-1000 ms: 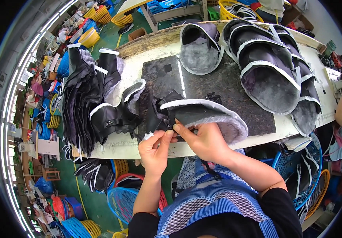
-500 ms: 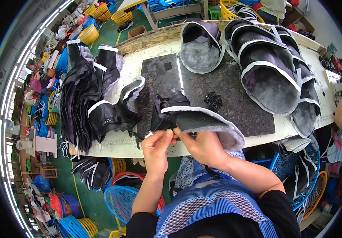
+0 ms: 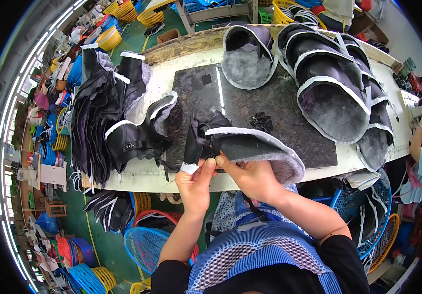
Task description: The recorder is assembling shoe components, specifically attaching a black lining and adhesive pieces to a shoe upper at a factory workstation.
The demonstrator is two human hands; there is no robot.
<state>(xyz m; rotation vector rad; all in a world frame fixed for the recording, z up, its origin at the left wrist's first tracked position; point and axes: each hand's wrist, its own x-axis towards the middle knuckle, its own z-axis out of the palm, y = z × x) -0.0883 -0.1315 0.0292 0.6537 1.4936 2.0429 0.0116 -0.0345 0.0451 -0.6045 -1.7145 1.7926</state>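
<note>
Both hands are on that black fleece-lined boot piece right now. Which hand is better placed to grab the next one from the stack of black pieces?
Left, probably. The left hand sits nearer the stack of black pieces; the right hand lies farther over, under the boot piece.

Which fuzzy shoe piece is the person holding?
The black, white-edged piece at the table's near edge, pinched by both the left hand and right hand. The others lie untouched farther back.

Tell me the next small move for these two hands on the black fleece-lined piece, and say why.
Probably press the pinched edge together a little further along. Both the left hand and right hand pinch the near edge of the black fleece-lined shoe upper at one spot, with its white-trimmed rim curving away to the right, unheld. The rest lies on the dark mat.
</note>
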